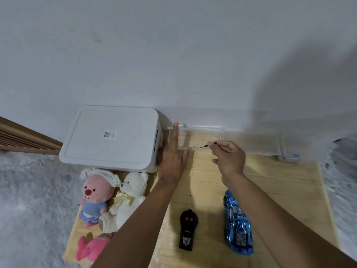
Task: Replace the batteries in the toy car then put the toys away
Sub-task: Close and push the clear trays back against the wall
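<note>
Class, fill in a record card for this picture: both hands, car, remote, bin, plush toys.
left hand: flat, fingers straight, at clear box's left end
right hand: pinches screwdriver near the box
car: blue, on board, untouched
remote: black, left of car
bin: white, lid on
plush toys: three, in front of bin

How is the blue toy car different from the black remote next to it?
The toy car is shiny blue; the remote is black with two red buttons. The toy car is longer and wider than the remote. The toy car lies on the right, the remote on its left, with a gap between them. Both lie on the wooden board, lengthwise and side by side.
</note>
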The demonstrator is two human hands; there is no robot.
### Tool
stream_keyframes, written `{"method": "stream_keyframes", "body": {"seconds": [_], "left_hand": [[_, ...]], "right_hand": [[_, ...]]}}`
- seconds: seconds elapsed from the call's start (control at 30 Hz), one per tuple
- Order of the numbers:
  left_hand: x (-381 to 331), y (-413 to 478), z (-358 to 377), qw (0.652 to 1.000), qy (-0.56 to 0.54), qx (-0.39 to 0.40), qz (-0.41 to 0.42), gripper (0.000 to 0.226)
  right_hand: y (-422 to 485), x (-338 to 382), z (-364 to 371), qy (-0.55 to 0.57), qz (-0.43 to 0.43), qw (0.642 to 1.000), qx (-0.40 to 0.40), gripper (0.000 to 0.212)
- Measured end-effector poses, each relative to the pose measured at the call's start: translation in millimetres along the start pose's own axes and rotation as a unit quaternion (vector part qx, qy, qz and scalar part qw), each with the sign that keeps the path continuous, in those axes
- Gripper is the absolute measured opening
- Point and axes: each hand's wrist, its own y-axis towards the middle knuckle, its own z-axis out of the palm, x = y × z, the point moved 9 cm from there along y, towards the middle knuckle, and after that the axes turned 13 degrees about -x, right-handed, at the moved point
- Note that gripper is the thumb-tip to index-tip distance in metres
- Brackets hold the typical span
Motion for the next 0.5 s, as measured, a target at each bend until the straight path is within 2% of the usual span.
{"method": "stream_keyframes", "body": {"seconds": [0.1, 0.17, 0.5], "left_hand": [[-1, 2, -1, 1.0, -0.019, -0.005, 0.0, 0.093], [-1, 3, 0, 1.0, -0.029, -0.003, 0.0, 0.093], [0, 4, 2, 0.999, -0.036, -0.001, -0.013, 0.094]], "right_hand": [[2, -9, 9, 0.02, 0.057, 0.998, -0.001, 0.018], [3, -9, 19, -0.012, 0.057, 0.998, 0.016, 0.017], [14, 6, 47, -0.162, -0.064, 0.983, 0.06, 0.015]]}}
